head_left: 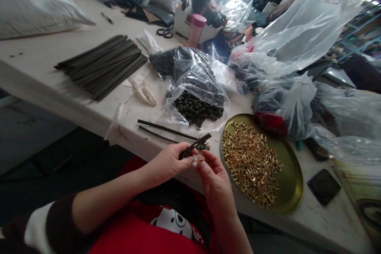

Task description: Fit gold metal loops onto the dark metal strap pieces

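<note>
My left hand (175,158) is closed on a dark strap (200,141), whose end sticks up past the fingers. My right hand (214,178) pinches a small gold buckle (199,159) close against the left fingertips. Whether the strap passes through the buckle cannot be made out. Just beyond the hands, two more dark strips (163,127) lie on the table, with small metal pieces near their right ends. To the right, a round gold tray (293,178) bears a heap of gold buckles (251,162).
A stack of dark strips (102,65) lies at the left. Plastic bags of small black parts (198,107) sit in the middle. Behind them are a pink-lidded bottle (197,29) and scissors (164,32). A black square (324,186) lies right of the tray; a white sack (35,4) stands far left.
</note>
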Demonstrator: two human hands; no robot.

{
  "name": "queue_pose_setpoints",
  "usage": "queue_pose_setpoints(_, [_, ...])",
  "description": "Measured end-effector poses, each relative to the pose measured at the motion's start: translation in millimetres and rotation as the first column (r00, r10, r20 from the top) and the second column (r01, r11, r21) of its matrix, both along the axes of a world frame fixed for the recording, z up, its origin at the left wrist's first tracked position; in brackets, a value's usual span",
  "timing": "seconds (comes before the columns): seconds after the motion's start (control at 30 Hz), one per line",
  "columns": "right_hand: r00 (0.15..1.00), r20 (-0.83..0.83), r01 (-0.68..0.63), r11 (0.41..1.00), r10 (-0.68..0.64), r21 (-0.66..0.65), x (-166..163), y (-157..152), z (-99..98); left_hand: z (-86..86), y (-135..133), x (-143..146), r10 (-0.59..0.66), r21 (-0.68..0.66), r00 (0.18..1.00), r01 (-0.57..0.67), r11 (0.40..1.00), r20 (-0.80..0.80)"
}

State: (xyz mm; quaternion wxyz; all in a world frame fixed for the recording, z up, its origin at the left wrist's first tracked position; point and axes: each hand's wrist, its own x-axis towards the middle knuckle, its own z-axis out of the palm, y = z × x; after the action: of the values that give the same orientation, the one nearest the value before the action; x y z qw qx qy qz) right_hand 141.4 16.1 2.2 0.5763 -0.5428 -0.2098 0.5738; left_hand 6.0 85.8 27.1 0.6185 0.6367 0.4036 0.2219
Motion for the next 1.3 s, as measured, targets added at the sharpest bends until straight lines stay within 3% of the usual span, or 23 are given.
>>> queue_pose_setpoints(0.13, [0.999, 0.031, 0.044, 0.999, -0.045, 0.022, -4, 0, -1.1, 1.9, -6, 1, -0.029, 0.217, 0.987, 0.064, 0.974, -0.159])
queue_pose_setpoints(0.27, [0.993, -0.100, 0.057, 0.998, -0.059, -0.021, -10, 0, 2.6, 6.5, -15, 1, -0.034, 0.467, 0.918, 0.234, 0.853, -0.396])
queue_pose_setpoints(0.43, [0.950, -0.304, 0.065, 0.997, -0.075, -0.043, -18, -4, 10.7, 9.7, -23, 0, -0.050, 0.485, 0.818, 0.387, 0.784, -0.573])
queue_pose_setpoints(0.67, [0.938, -0.336, 0.080, 0.996, -0.087, -0.035, -24, -7, 7.3, 4.4, -25, -2, -0.042, 0.495, 0.893, 0.286, 0.821, -0.448])
queue_pose_setpoints(0.83, [0.982, -0.166, 0.104, 0.993, -0.094, 0.049, -23, -12, 1.3, 8.6, -16, -5, 0.006, 0.402, 0.928, 0.154, 0.903, -0.371])
queue_pose_setpoints(1.07, [1.000, -0.008, 0.007, 0.999, -0.007, 0.046, -25, -17, -2.6, 7.4, -15, 1, 0.025, 0.289, 0.930, 0.089, 0.953, -0.367])
queue_pose_setpoints(1.17, [0.995, 0.090, 0.036, 0.998, -0.040, 0.047, -22, -14, -5.7, 6.6, -15, 4, 0.016, 0.238, 0.945, 0.066, 0.969, -0.328])
queue_pose_setpoints(1.3, [0.989, 0.067, 0.130, 0.990, -0.134, 0.056, -13, -9, -5.9, 8.5, -11, 2, -0.084, 0.156, 0.972, 0.120, 0.981, -0.220])
